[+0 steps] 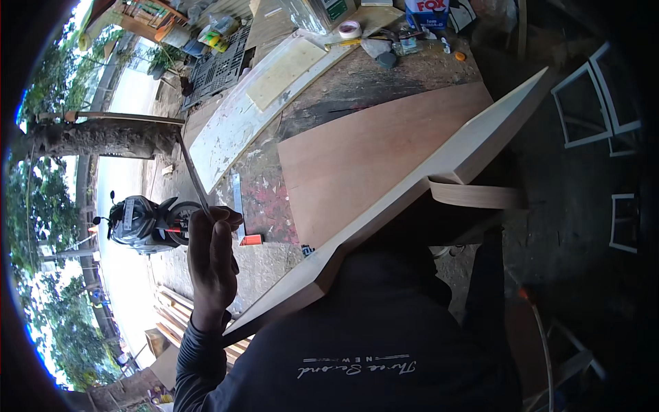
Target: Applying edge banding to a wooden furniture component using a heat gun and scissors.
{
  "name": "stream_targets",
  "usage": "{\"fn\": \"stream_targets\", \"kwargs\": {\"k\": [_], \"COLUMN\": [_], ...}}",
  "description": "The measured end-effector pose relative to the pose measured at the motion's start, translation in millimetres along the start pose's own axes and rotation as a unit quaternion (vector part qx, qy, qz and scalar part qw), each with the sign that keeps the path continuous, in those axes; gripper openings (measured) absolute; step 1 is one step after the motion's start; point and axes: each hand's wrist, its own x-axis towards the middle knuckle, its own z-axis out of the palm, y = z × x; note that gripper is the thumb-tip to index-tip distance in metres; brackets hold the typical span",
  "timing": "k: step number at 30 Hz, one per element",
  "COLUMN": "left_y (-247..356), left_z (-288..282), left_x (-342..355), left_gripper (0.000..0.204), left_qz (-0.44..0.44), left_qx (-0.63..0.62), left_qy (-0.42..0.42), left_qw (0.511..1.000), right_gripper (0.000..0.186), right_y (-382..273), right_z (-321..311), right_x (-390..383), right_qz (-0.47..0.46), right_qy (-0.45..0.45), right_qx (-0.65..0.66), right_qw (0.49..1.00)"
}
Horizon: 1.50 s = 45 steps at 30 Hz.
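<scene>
My left hand (pixel 214 257) is raised at the left, fingers pinched round the end of a thin flat strip (pixel 192 165) that slants up and away. Across my front runs a long pale wooden piece (pixel 384 206) with a stepped, angled edge, tilted from lower left to upper right. A curved thin wood strip (pixel 473 195) sticks out beside its right part. My right arm (pixel 484 281) reaches up in a dark sleeve; its hand is lost in shadow behind the wood. Past the piece, a reddish-brown plywood sheet (pixel 371 154) lies on the worktable (pixel 309 113).
A try square with a red handle (pixel 252 239) lies at the table's left edge. Farther back are a painted board (pixel 226 147), a tape roll (pixel 349 29) and a blue can (pixel 427 14). Beyond stand a motorcycle (pixel 144 223) and white frames (pixel 583 103); wood strips (pixel 175 312) lie lower left.
</scene>
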Motion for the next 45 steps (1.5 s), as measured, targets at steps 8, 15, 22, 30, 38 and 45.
{"fn": "stream_targets", "kwargs": {"k": [8,15,22,30,38,45], "left_y": [-2.4,11.6,-22.6,-21.7,-26.2,-25.5], "left_z": [19.9,23.5,3.7,5.2,-10.3,7.2], "left_x": [-31.3,-3.4,46.3,62.2,-12.2,-27.4], "left_gripper": [0.036,0.036,0.048,0.030,0.032,0.040], "left_qz": [0.106,0.204,0.089,0.201,0.260,0.211], "left_qx": [-0.140,-0.118,-0.166,0.148,0.253,0.273], "left_qy": [0.053,0.007,-0.037,-0.141,-0.080,-0.032], "left_qw": [0.983,0.972,0.981,0.958,0.929,0.938], "right_gripper": [0.039,0.057,0.037,0.025,0.017,0.025], "right_y": [-275.1,-543.9,-636.9,-487.9,-445.2,-456.5], "right_z": [-318.0,-250.7,-201.6,-254.2,-177.3,-145.6], "right_x": [-42.0,-6.5,39.1,36.7,-37.5,-30.5], "right_qz": [-0.135,-0.458,-0.407,-0.151,-0.215,-0.486], "right_qy": [0.373,-0.011,-0.081,-0.267,-0.349,-0.218], "right_qx": [0.333,0.435,0.451,0.488,0.241,0.076], "right_qw": [0.855,0.775,0.791,0.817,0.880,0.843]}}
